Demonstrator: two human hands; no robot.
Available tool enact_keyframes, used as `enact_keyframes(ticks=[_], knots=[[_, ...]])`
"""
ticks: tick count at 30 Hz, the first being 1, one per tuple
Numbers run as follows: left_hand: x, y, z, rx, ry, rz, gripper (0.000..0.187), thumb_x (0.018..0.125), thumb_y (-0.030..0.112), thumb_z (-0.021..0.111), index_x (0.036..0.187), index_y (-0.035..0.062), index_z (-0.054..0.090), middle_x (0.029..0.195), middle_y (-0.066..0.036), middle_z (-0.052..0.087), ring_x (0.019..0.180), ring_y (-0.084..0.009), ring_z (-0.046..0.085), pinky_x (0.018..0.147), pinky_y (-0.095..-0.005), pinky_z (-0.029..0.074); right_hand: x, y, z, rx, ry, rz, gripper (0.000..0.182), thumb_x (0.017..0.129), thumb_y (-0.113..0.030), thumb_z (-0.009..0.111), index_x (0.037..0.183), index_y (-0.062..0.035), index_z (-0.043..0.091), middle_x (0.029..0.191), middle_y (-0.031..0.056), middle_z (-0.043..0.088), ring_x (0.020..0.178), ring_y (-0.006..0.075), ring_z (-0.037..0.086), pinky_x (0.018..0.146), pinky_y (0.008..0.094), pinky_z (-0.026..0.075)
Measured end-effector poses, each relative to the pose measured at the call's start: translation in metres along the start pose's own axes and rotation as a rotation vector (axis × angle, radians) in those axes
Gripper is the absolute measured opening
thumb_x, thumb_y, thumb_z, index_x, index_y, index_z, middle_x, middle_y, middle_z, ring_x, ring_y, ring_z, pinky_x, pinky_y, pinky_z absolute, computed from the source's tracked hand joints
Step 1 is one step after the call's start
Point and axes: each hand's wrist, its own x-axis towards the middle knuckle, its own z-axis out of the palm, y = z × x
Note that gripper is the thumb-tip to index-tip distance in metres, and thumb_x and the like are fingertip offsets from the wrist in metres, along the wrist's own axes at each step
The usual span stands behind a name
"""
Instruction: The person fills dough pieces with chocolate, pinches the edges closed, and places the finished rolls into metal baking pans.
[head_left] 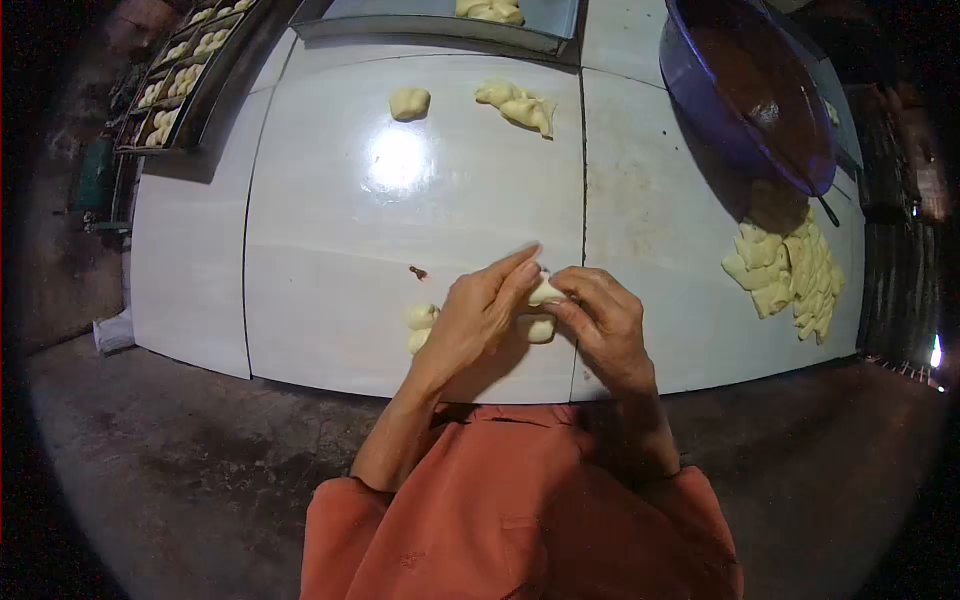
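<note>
A pale yellow piece of dough (545,291) is between my two hands near the front of the white table. My left hand (478,318) is cupped against its left side, with long, nearly straight fingers partly covering it. From the right, my right hand (606,322) pinches the dough between thumb and fingers. Just below lies another lump of dough (540,328), close to both hands. Beside my left wrist sit small rounded dough pieces (421,318), partly hidden by the forearm.
Farther back lie a dough ball (409,103) and a twisted dough strip (518,106). A metal tray (430,28) with dough stands behind them. At right are a purple basin (690,85) and a pile of dough pieces (790,275). Several filled trays (180,85) stand left.
</note>
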Motion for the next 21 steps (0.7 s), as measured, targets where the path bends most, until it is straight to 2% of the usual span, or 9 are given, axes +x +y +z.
enact_keyframes(ticks=[2, 5, 8, 10, 11, 15, 16, 18, 21], knots=[[-0.018, 0.015, -0.014, 0.115, 0.031, 0.071, 0.041, 0.103, 0.032, 0.057, 0.131, 0.0014, 0.064, 0.114, -0.013, 0.073, 0.100, -0.0199, 0.069, 0.086, -0.0340, 0.054, -0.002, 0.000, -0.003, 0.170, -0.157, 0.273, 0.026, 0.090, -0.014, 0.072, 0.112, -0.0016, 0.067, 0.112, 0.0143, 0.068, 0.103, 0.0278, 0.067, 0.084, 0.0379, 0.057], [-0.035, 0.001, -0.046, 0.623, 0.027, 0.435, 0.041, 0.090, 0.031, 0.073, 0.124, 0.0087, 0.067, 0.118, -0.013, 0.071, 0.108, -0.0287, 0.067, 0.097, -0.0425, 0.049, -0.005, 0.014, 0.005, -0.071, -0.282, 0.147, 0.023, 0.095, -0.013, 0.065, 0.111, 0.0033, 0.068, 0.104, 0.0157, 0.070, 0.099, 0.0319, 0.066, 0.087, 0.0376, 0.054], [-0.052, -0.005, -0.050, 0.915, -0.161, 0.432, 0.057, 0.085, 0.033, 0.074, 0.136, 0.0125, 0.058, 0.136, -0.006, 0.059, 0.124, -0.0245, 0.056, 0.106, -0.0459, 0.039, -0.001, -0.001, -0.001, -0.102, -0.320, 0.142, 0.039, 0.092, -0.022, 0.069, 0.122, 0.0015, 0.063, 0.120, 0.0177, 0.064, 0.107, 0.0353, 0.062, 0.092, 0.0415, 0.050], [-0.048, -0.028, -0.038, 1.046, -0.105, 0.469, 0.059, 0.085, 0.033, 0.073, 0.137, 0.0125, 0.056, 0.137, -0.006, 0.059, 0.123, -0.0242, 0.056, 0.105, -0.0457, 0.039, 0.000, -0.009, -0.004, -0.157, -0.354, 0.080, 0.059, 0.084, -0.027, 0.076, 0.134, -0.0016, 0.056, 0.129, 0.0177, 0.058, 0.114, 0.0358, 0.057, 0.097, 0.0450, 0.047], [-0.045, -0.039, -0.031, 1.172, -0.052, 0.513, 0.061, 0.084, 0.032, 0.073, 0.139, 0.0124, 0.054, 0.137, -0.006, 0.058, 0.122, -0.0239, 0.056, 0.104, -0.0454, 0.039, -0.002, -0.009, -0.001, -0.153, -0.359, 0.075, 0.059, 0.084, -0.027, 0.076, 0.134, -0.0016, 0.056, 0.129, 0.0177, 0.058, 0.114, 0.0358, 0.057, 0.097, 0.0450, 0.047], [-0.033, -0.036, -0.023, 1.142, -0.050, 0.435, 0.047, 0.087, 0.027, 0.067, 0.131, 0.0120, 0.058, 0.127, -0.004, 0.062, 0.112, -0.0198, 0.059, 0.098, -0.0431, 0.041, -0.008, -0.002, 0.011, -0.293, -0.404, -0.010, 0.052, 0.083, -0.022, 0.076, 0.126, -0.0009, 0.058, 0.115, 0.0155, 0.060, 0.104, 0.0342, 0.058, 0.093, 0.0434, 0.049], [-0.031, -0.034, -0.024, 1.116, -0.027, 0.468, 0.036, 0.088, 0.024, 0.066, 0.122, 0.0116, 0.062, 0.116, -0.003, 0.064, 0.106, -0.0194, 0.061, 0.095, -0.0421, 0.042, -0.007, -0.002, 0.012, -0.201, -0.420, 0.031, 0.047, 0.083, -0.020, 0.075, 0.124, -0.0009, 0.059, 0.112, 0.0152, 0.060, 0.102, 0.0335, 0.059, 0.090, 0.0429, 0.049], [-0.026, -0.031, -0.028, 1.106, -0.062, 0.460, 0.031, 0.089, 0.023, 0.065, 0.118, 0.0116, 0.062, 0.110, -0.004, 0.065, 0.102, -0.0200, 0.062, 0.094, -0.0422, 0.042, -0.002, -0.006, 0.011, -0.002, -0.432, 0.134, 0.038, 0.084, -0.014, 0.072, 0.118, -0.0010, 0.061, 0.104, 0.0150, 0.062, 0.096, 0.0324, 0.062, 0.085, 0.0414, 0.051], [-0.023, -0.038, -0.029, 1.105, -0.074, 0.476, 0.022, 0.089, 0.021, 0.064, 0.110, 0.0119, 0.063, 0.097, -0.004, 0.064, 0.093, -0.0214, 0.064, 0.091, -0.0423, 0.043, -0.002, -0.015, 0.011, 0.030, -0.479, 0.174, 0.041, 0.083, -0.020, 0.075, 0.118, -0.0054, 0.059, 0.106, 0.0134, 0.061, 0.099, 0.0322, 0.062, 0.087, 0.0421, 0.052]])
